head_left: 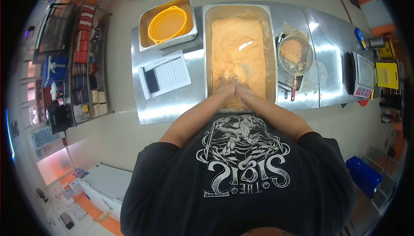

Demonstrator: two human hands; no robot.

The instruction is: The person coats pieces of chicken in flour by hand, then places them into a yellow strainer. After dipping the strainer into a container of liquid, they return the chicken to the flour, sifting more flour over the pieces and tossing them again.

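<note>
A deep steel pan [273, 59] holds a thick bed of orange-tinted flour [237, 35], heaped toward the far side. Both hands are down in its near part, wrists side by side, in what looks like thin clear gloves. My left hand [227, 83] and my right hand [244, 86] press together, fingers closed around a flour-coated lump [235, 71]. Flour covers the fingertips, and I cannot tell what is inside the lump. A whitish shiny patch [246, 45] shows on the flour beyond the hands.
Left of the pan stand a steel tub [142, 42] with a yellow basket [172, 13], and a clipboard sheet [172, 74] with a dark phone-like slab [151, 82]. To the right lie a red-handled strainer [294, 87] holding crumbs, and a scale [364, 74]. A shelf rack [82, 67] stands at far left.
</note>
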